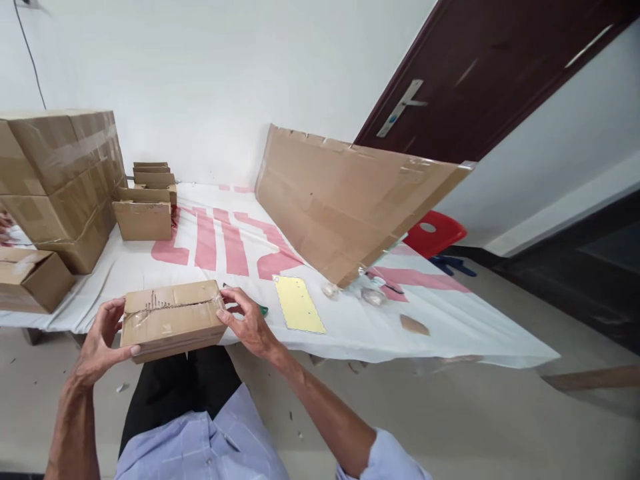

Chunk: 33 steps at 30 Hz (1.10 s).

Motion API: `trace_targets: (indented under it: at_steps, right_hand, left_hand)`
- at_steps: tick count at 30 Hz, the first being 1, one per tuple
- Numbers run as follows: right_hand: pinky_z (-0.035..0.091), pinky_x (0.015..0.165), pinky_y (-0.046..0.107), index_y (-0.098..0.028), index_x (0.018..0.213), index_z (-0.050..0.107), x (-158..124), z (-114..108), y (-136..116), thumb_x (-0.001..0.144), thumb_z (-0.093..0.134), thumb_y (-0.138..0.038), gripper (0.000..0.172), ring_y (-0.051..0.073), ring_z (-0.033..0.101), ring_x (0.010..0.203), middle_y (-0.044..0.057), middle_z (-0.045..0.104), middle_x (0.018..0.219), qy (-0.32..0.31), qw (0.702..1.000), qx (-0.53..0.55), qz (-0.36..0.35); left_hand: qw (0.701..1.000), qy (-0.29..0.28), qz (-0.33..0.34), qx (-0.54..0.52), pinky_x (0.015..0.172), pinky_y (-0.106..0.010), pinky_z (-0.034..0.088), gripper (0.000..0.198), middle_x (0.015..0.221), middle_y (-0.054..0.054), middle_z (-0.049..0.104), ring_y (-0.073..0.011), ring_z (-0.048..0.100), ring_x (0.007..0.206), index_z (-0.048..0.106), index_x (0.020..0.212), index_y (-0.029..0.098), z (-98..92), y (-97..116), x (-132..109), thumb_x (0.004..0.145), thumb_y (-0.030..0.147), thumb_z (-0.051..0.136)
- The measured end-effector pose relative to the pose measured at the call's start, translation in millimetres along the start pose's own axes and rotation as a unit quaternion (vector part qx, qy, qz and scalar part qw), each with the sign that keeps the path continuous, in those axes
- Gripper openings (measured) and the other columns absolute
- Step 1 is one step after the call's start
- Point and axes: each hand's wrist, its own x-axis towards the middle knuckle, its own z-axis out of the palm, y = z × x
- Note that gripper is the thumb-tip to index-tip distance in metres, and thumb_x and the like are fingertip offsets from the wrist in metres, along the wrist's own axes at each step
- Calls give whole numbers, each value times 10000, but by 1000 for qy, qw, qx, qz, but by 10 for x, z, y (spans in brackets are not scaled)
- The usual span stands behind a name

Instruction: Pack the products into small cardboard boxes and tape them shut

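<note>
well, left fingers (111,309) and right fingers (239,298) (parted) hold a box (175,319).

Cardboard box (173,320): brown, oblong, shut, broad face up. Ragged dark seam lengthwise across top, dark marks toward left end, shiny clear tape. Roughly parallel to table's (360,333) near edge, overhanging it; whether it rests there, unclear.

Place: apparently a packing workroom
Worktable (480,327): draped in white, red-printed sheeting
Cartons (65,160): taped, stacked
Cardboard panel (345,193): large, on the worktable
</note>
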Motion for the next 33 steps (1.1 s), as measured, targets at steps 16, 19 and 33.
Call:
trace_targets:
  at_steps: [16, 19, 33]
  right_hand:
    - [665, 845, 362, -253, 1292, 679, -454, 241, -123, 911, 709, -262, 382, 247, 691, 1124, 96, 676, 1249, 74, 993, -50, -71]
    - [666, 841, 360, -250, 1297, 681, -466, 248, -108, 915, 699, -242, 382, 245, 693, 1125, 97, 677, 1246, 83, 992, -48, -79]
    - [662, 886, 423, -237, 1388, 642, -492, 303, 6, 943, 705, -352, 464, 277, 676, 1137, 138, 639, 1336, 98, 992, -54, -54]
  left_hand:
    - [999, 2, 21, -34, 1050, -436, 562, 638, 1577, -223, 579, -389, 558, 1473, 543, 1019, 243, -36, 81, -258, 632, 423, 1017]
    - [999, 10, 29, -36, 1038, -443, 569, 597, 1543, -234, 605, -396, 548, 1479, 567, 1000, 230, -23, 112, -274, 643, 409, 1011]
    - [997, -20, 41, 66, 1218, -493, 476, 431, 1584, -178, 559, -402, 477, 1538, 820, 1055, 209, 63, 268, -345, 781, 531, 907]
